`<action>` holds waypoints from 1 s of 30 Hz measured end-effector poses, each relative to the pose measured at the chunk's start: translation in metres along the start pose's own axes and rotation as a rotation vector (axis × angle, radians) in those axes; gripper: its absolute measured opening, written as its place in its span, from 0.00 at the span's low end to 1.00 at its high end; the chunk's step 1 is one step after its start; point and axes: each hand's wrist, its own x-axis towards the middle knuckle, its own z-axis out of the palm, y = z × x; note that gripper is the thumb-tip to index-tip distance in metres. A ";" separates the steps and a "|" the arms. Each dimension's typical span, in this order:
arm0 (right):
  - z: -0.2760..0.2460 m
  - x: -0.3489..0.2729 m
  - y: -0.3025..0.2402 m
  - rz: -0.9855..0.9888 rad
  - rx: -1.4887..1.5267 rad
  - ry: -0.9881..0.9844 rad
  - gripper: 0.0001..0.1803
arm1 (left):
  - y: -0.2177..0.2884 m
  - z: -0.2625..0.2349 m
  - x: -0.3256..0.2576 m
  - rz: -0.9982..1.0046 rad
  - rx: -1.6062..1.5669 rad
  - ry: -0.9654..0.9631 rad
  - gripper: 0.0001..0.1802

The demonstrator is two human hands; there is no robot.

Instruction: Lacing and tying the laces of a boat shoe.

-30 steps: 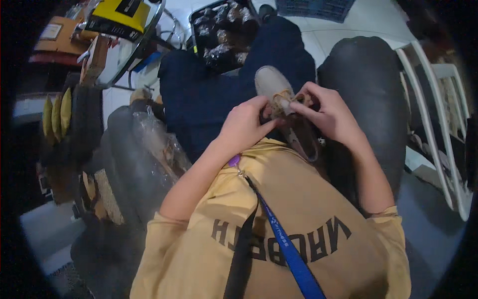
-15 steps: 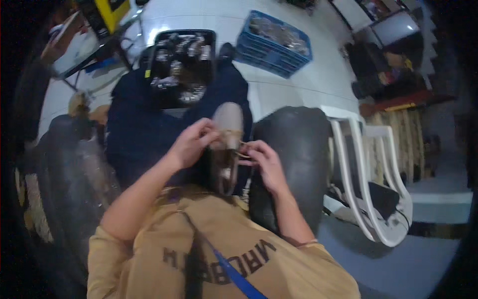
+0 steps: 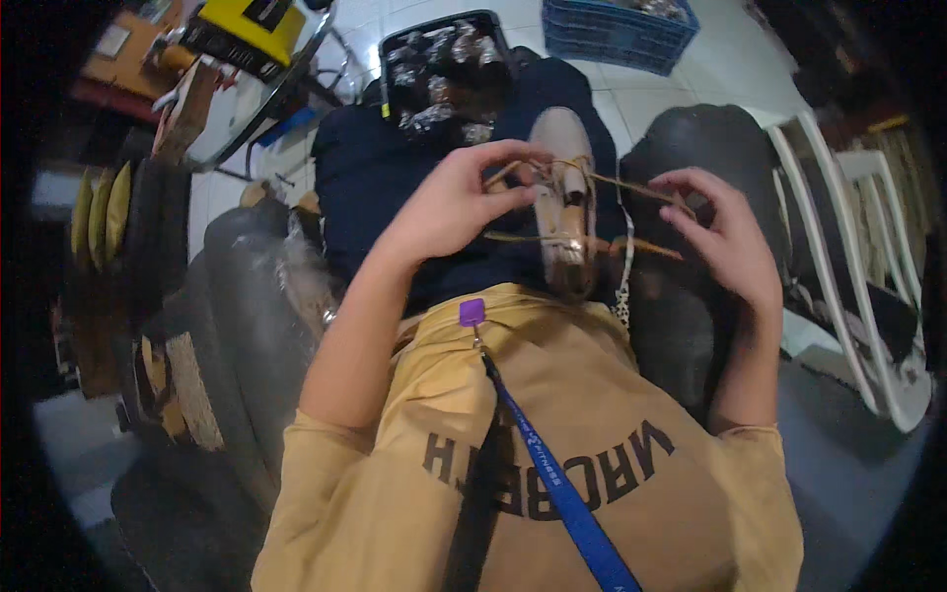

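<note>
A light grey-beige shoe [image 3: 558, 131] rests on my lap, toe pointing away from me. Its tan shoelace [image 3: 628, 184] crosses over the instep and runs out to both sides. My left hand [image 3: 456, 202] is at the shoe's left side, thumb and fingers closed on a loop of the lace. Off to the right, my right hand [image 3: 725, 225] pinches the other stretch, which looks drawn out from the shoe. Lower down, a tan strip [image 3: 641, 246] crosses the shoe opening, where something shiny shows inside.
Beyond my knees stands a black crate [image 3: 388, 67] of foil-like wrapped items, with a blue crate [image 3: 617, 37] farther right. Dark padded armrests [image 3: 691, 138] flank me. A white plastic chair [image 3: 824, 217] is at right, a yellow box [image 3: 247, 35] at upper left.
My right hand has moved right, away from the shoe, drawing the lace out. My left hand stays beside the shoe. The whole view has shifted, putting the crates nearer the top edge.
</note>
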 end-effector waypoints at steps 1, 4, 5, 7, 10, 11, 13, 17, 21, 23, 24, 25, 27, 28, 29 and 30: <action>-0.006 -0.004 -0.004 0.023 -0.007 0.018 0.13 | 0.008 -0.002 -0.004 0.008 -0.006 -0.028 0.24; -0.027 -0.010 -0.020 0.094 -0.241 -0.053 0.13 | 0.030 -0.015 -0.022 -0.153 0.330 0.053 0.22; -0.034 -0.013 -0.026 0.095 -0.247 -0.053 0.13 | 0.030 -0.022 -0.029 -0.071 0.501 0.110 0.21; -0.044 -0.018 -0.034 0.223 -0.309 -0.092 0.15 | 0.033 -0.031 -0.039 0.016 0.665 0.183 0.19; -0.071 -0.039 -0.018 0.193 -0.270 0.046 0.17 | 0.039 -0.044 -0.051 -0.227 0.587 0.203 0.16; -0.081 -0.048 -0.014 0.154 -0.211 0.124 0.17 | 0.037 -0.049 -0.055 -0.216 0.584 0.206 0.16; -0.100 -0.054 -0.027 0.370 -0.258 0.154 0.19 | 0.035 -0.064 -0.073 -0.390 0.628 0.237 0.16; -0.105 -0.069 -0.021 0.058 -0.467 0.366 0.26 | 0.025 -0.082 -0.116 -0.258 1.085 0.312 0.23; -0.064 -0.033 -0.051 -0.134 -0.395 0.362 0.27 | 0.029 -0.068 -0.098 -0.048 1.057 0.344 0.27; -0.020 -0.001 -0.039 -0.221 -0.237 0.251 0.25 | 0.028 -0.055 -0.091 -0.002 0.964 0.360 0.26; -0.003 0.008 -0.029 -0.260 -0.270 0.225 0.23 | 0.029 -0.045 -0.077 0.076 0.857 0.344 0.25; 0.012 0.013 -0.017 -0.292 -0.302 0.200 0.22 | 0.031 -0.033 -0.062 0.073 0.783 0.309 0.22; 0.042 0.022 0.002 -0.266 -0.196 0.139 0.21 | 0.006 -0.013 -0.031 0.326 0.782 0.331 0.23; 0.052 0.025 0.008 -0.266 -0.191 0.136 0.21 | 0.002 -0.002 -0.019 0.320 0.784 0.330 0.23; 0.060 0.026 0.013 -0.219 -0.052 0.120 0.20 | -0.001 0.010 -0.008 0.359 0.756 0.314 0.24; 0.065 0.026 0.018 -0.168 0.087 0.108 0.20 | -0.004 0.022 0.000 0.399 0.728 0.295 0.25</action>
